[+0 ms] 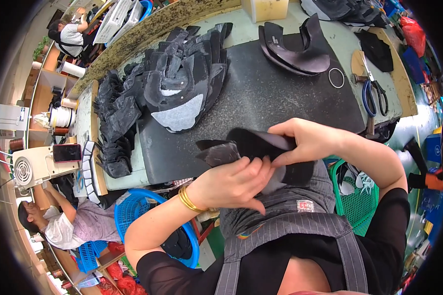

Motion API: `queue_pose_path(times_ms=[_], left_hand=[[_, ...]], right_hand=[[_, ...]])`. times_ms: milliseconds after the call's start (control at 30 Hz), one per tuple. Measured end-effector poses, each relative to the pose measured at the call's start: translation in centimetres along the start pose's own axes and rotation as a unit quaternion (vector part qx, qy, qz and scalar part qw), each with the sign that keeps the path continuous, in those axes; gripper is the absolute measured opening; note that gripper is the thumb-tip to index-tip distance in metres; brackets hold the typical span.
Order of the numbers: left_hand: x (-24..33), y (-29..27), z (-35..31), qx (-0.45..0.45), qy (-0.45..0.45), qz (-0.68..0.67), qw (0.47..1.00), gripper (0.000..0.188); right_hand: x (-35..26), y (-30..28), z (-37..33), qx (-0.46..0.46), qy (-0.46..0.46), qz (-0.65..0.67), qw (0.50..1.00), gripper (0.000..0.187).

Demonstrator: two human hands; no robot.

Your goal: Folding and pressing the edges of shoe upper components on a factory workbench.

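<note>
Over the near edge of the table, both hands grip a black, curved shoe upper [253, 141]. My left hand [234, 182], with gold bangles at its wrist, is closed on its near side, fingers pressed together. On the right, my right hand [307, 142] pinches the upper's edge between thumb and fingers. A small, wrinkled dark flap [219, 153] sticks out at the left of the piece. Part of the upper is hidden behind my left fingers. Beyond my hands lies a black work mat [246, 93].
A pile of shoe uppers [179, 88] lies back left, beside stacked small black pieces [118, 123]. More U-shaped uppers [300, 54], a white ring [336, 77] and scissors [371, 91] lie right. Blue [194, 233] and green baskets [352, 211] flank me. Another person [69, 223] sits left.
</note>
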State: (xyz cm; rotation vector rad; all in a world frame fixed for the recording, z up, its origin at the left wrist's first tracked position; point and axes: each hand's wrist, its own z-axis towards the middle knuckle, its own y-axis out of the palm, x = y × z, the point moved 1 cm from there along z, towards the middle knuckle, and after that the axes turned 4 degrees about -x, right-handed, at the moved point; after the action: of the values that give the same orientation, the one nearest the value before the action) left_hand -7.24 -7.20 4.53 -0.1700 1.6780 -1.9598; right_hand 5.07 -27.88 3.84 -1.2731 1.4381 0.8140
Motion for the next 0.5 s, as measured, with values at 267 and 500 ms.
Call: queue_pose_path(times_ms=[267, 500], left_hand=[[-1.0, 3.0, -2.2, 0.109, -0.424, -0.46, 0.773, 0.094], [-5.4, 2.7, -0.5, -0.118, -0.242, -0.379, 0.885, 0.023]], right_hand=[[1.9, 3.0, -0.3, 0.188, -0.276, -0.359, 0.871, 0.039], [2.8, 4.5, -0.1, 0.205, 0.016, -0.057, 0.977, 0.028]])
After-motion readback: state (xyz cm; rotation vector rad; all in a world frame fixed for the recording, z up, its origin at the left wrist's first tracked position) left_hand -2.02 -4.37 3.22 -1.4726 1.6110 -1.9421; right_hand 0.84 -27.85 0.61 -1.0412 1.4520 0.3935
